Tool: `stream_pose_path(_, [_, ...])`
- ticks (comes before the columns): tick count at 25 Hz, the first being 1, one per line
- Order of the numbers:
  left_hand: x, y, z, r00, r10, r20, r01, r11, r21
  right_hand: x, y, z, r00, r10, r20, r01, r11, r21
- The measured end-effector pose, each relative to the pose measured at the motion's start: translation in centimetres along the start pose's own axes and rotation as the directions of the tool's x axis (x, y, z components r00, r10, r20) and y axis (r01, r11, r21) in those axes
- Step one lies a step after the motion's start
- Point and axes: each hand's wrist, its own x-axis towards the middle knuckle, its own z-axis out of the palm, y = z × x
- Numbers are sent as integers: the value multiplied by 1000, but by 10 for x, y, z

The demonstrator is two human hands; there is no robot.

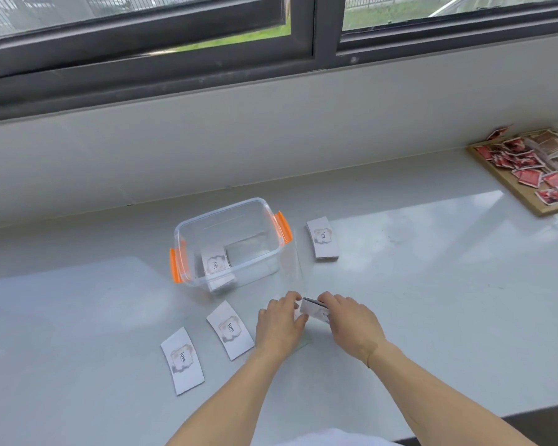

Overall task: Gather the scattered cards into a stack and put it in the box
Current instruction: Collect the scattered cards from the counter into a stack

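Observation:
A clear plastic box (187, 231) with orange clips stands open on the white counter, with a white "love" card (214, 263) inside on its floor. My left hand (281, 323) and my right hand (351, 323) together hold a small stack of cards (313, 309) just in front of the box, its far edge lifted off the counter. A single card (230, 329) lies left of my left hand. Another card (181, 360) lies farther left. A thin stack of cards (322, 239) rests to the right of the box.
A wooden tray (509, 191) heaped with several red-backed cards sits at the far right against the wall. A window sill and dark window frame run along the back. The counter's front edge (529, 413) is at the lower right.

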Motion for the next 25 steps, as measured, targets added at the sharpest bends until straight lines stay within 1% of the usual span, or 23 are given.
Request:
stream_pose_path(1, [-1, -8, 1, 1000, 3, -9, -3, 999, 43, 0, 1, 4, 1000, -9, -16, 9, 999, -41])
stream_pose_path(4, [-5, -36, 3, 999, -46, -27, 50, 989, 143, -3, 1, 20, 1000, -5, -21, 2, 993, -120])
stream_pose_path(8, [-10, -56, 2, 996, -78, -52, 85, 984, 159, -2, -1, 33, 997, 32, -66, -43, 984, -174])
stream_pose_path(12, [-3, -54, 2, 997, -69, 35, 63, 985, 161, -1, -1, 35, 997, 41, -62, -52, 981, -186])
stream_pose_path(15, [6, -47, 1, 991, -111, 69, 99, 983, 157, -4, -3, 37, 997, 48, -65, -58, 984, -170])
stream_pose_path(17, [11, -41, -2, 985, -143, 98, 122, 974, 191, -4, -3, 38, 996, 42, -80, -54, 988, -148])
stream_pose_path(19, [16, -40, -8, 985, -139, 103, 115, 971, 210, -4, -2, 38, 995, 33, -96, -46, 989, -143])
stream_pose_path(22, [22, -47, -25, 998, -58, 30, 54, 991, 119, -6, -2, 39, 995, 11, -101, -26, 989, -143])
stream_pose_path(25, [24, -58, -44, 990, -49, -131, 36, 994, -102, -7, -2, 40, 996, 7, -93, -21, 989, -143])
